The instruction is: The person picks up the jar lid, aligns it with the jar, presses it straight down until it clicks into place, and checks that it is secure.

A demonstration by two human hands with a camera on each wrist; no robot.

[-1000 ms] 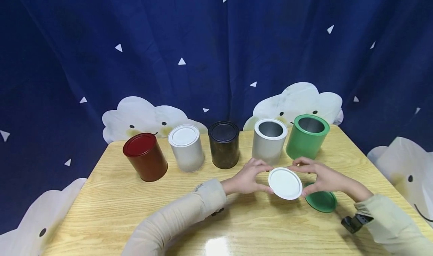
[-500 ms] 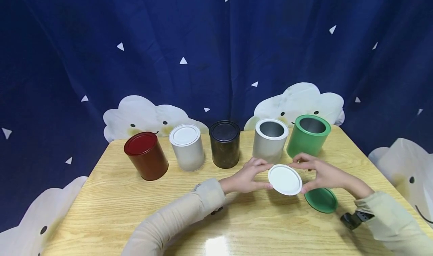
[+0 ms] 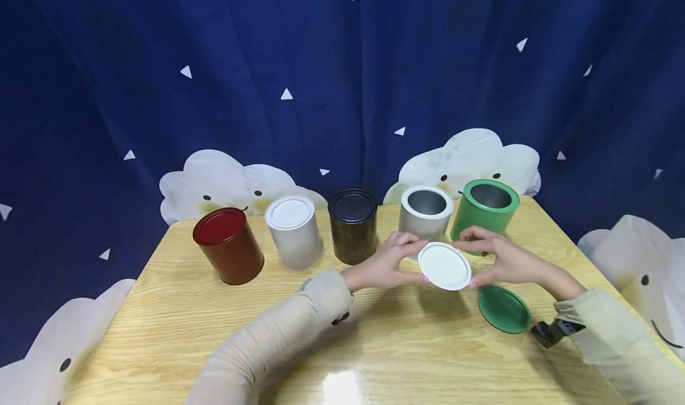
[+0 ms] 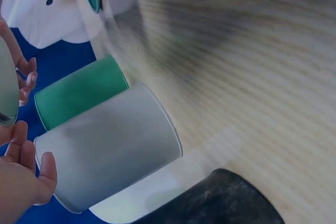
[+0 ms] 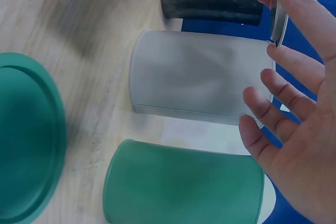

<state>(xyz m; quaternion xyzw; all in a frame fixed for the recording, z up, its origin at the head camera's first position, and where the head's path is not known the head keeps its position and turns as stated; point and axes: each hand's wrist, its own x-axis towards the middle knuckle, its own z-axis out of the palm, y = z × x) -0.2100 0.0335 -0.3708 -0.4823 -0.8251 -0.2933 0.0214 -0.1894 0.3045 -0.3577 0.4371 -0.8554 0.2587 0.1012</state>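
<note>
A round white lid [image 3: 445, 266] is held up off the table between my two hands, tilted so its face shows in the head view. My left hand [image 3: 386, 263] pinches its left edge between thumb and fingers. The opposite edge is pinched by my right hand [image 3: 505, 261]. Just behind the lid stands an uncovered white can [image 3: 426, 220], its dark inside visible from above. In the right wrist view the lid [image 5: 279, 23] appears nearly edge-on, close to that can [image 5: 202, 77]. An uncovered green can [image 3: 484, 214] stands behind my right hand.
On the table [image 3: 176, 333] lies a green lid [image 3: 503, 308], below my right hand. Farther left stand a lidded black can [image 3: 353, 229], a second white can [image 3: 293, 232] with its lid on, and a lidded dark red can [image 3: 229, 247]. A blue curtain [image 3: 299, 36] hangs behind.
Both hands have moved the white lid away from me, toward the uncovered white can, and slightly left. The cans and the green lid have stayed in place.
</note>
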